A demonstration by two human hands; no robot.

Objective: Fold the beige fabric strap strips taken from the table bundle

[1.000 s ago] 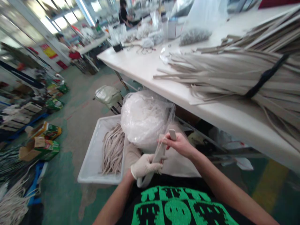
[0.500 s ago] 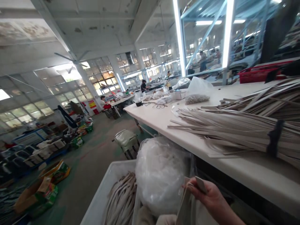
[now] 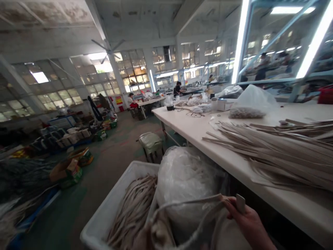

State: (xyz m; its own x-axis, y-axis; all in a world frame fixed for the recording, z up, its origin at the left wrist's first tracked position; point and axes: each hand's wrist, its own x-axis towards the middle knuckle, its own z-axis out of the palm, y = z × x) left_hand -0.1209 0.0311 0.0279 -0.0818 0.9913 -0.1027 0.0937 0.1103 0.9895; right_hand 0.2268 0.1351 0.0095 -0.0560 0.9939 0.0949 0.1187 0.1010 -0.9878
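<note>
Legible text: none; no word, brand or number can be made out anywhere in view.
Wall sign: a yellow sign with red markings (image 3: 118, 100) on the far side of the room; its lettering is too small and blurred to read.
Red panel: a small red panel (image 3: 121, 108) just under the yellow sign; any wording on it is unreadable.
Nearer floor carton: an open carton (image 3: 73, 177) with a green printed side; the print is smeared past reading.
Farther floor carton: a second carton (image 3: 87, 157) just behind, printed in orange and green; its print is likewise illegible.
</note>
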